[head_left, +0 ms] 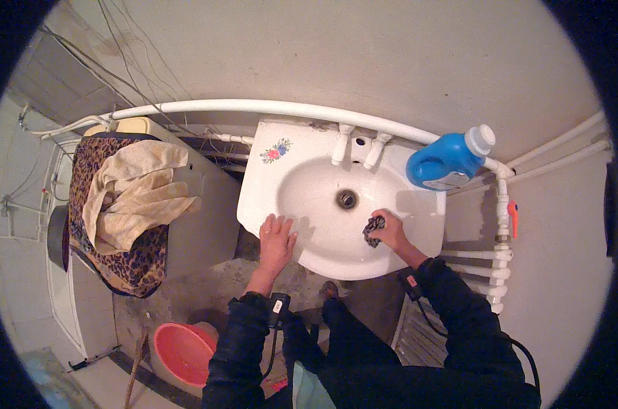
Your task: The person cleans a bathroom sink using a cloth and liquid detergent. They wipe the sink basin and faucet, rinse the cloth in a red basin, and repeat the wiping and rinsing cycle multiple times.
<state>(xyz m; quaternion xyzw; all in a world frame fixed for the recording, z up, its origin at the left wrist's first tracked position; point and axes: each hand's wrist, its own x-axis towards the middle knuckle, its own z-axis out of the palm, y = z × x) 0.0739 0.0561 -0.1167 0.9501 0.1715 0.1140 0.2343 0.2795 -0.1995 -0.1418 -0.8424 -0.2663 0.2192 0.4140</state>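
My right hand (392, 233) is closed around a crumpled dark grey wad (373, 230), a cloth or scourer; I cannot tell which. It presses against the right inner wall of the white washbasin (258, 180). On the basin's front left rim lies my left hand (277, 240), fingers stretched out, holding nothing. The round metal drain (347, 199) shows in the bowl, with no standing water visible. Two white taps (342, 144) stand at the back edge. A blue jug-shaped bottle (445, 162) with a white cap sits on the basin's back right corner.
To the left, a beige towel (138, 194) and a leopard-print cloth (84, 163) cover a boxy grey appliance (210, 215). A red plastic basin (185, 353) is on the floor. White pipes (268, 105) run along the wall; one at the right has an orange valve handle (513, 218).
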